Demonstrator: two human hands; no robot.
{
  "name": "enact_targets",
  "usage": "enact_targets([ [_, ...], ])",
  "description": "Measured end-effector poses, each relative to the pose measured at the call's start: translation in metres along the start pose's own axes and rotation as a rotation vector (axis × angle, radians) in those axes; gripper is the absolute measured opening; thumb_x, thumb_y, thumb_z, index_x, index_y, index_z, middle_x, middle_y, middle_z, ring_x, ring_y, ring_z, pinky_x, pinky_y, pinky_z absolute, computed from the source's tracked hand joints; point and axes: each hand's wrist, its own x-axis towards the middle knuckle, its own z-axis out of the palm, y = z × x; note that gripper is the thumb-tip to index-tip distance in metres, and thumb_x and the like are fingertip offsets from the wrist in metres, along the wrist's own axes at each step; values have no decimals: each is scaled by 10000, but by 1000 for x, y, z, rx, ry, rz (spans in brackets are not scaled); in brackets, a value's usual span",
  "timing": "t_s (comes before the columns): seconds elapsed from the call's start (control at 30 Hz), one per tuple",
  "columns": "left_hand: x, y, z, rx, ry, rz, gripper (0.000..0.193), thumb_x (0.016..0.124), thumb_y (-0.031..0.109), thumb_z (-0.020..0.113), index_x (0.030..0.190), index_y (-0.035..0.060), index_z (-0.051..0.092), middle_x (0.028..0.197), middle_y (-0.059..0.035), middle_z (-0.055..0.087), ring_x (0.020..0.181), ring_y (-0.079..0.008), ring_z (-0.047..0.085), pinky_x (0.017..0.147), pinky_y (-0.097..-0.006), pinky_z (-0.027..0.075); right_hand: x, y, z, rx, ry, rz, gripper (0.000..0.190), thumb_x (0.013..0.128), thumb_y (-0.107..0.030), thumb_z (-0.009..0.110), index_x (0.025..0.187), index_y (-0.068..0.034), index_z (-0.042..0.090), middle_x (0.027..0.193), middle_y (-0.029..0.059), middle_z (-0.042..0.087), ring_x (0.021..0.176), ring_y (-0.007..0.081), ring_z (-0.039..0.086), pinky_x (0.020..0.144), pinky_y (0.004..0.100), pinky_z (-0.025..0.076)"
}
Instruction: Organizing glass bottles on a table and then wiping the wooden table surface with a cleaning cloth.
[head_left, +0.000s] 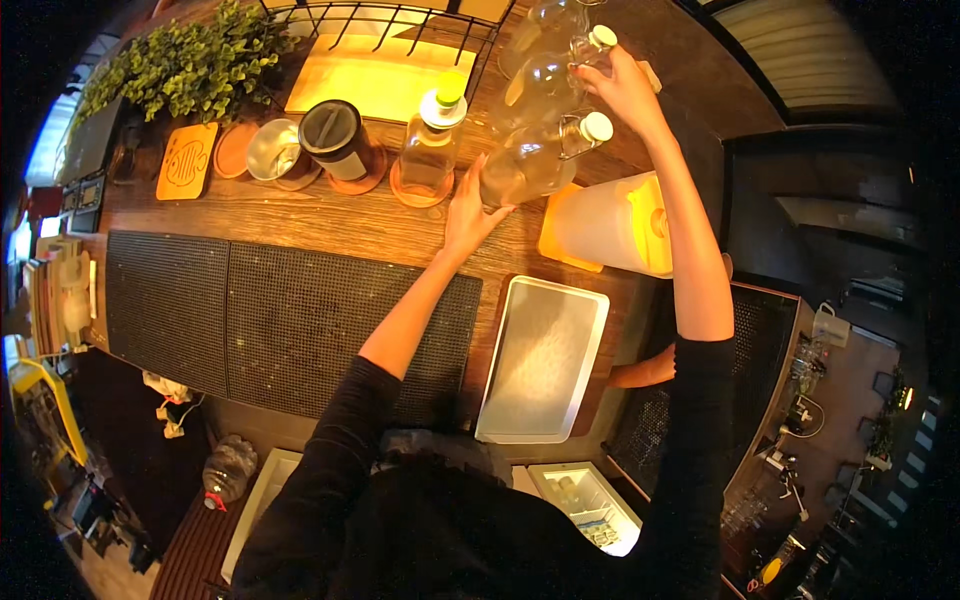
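Note:
Several clear glass swing-top bottles with white caps stand in a row on the wooden counter. My left hand (471, 214) spreads its thumb and fingers around the base of the nearest bottle (525, 165). Farther back, my right hand (619, 86) has its fingers at the neck of the second bottle (540, 90), just below the cap. A third bottle (536, 30) is partly cut off by the top edge. Left of my left hand, a bottle with a green-tipped white top (431, 154) sits on a round coaster (409, 196).
A translucent pitcher with a yellow lid (607, 225) is beside my right forearm. Nearer me lie a white-rimmed tray (544, 360) and black mesh mats (300, 322). Leftward are a black-lidded canister (334, 139), a metal cup (274, 150), a fish-pattern coaster (184, 161) and a leafy plant (187, 67).

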Motion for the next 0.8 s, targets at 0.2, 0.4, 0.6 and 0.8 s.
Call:
enact_targets([
  [0.2,-3,2,-3,7,-29,-30,957,642,228,758,1365,104,144,1313,-189,349,1158,-365,404,924,-426,400,-23,-22,3,-118,23,-24,316,811,-162,623,1005,51,492,900,102,612,770,136,612,625,261,500],
  [0.4,-3,3,-3,7,-26,-27,963,643,229,757,1368,109,134,1308,-195,353,1151,-369,410,914,-426,407,-29,-37,-2,-178,5,29,328,807,-161,628,1014,49,486,950,100,605,762,127,607,648,258,494],
  [0.6,-1,2,-2,19,-49,-64,953,647,235,755,1367,98,146,1300,-202,360,1145,-373,411,910,-426,409,-28,-33,-7,14,-78,26,390,812,-131,612,1136,8,446,1067,107,573,954,172,579,806,266,461],
  [0.8,-1,-1,-2,25,8,13,953,647,230,753,1368,90,146,1290,-203,373,1146,-374,410,909,-430,408,5,-12,-40,197,-11,7,491,805,-155,618,1227,-38,394,1239,133,457,1161,212,439,935,317,386],
])
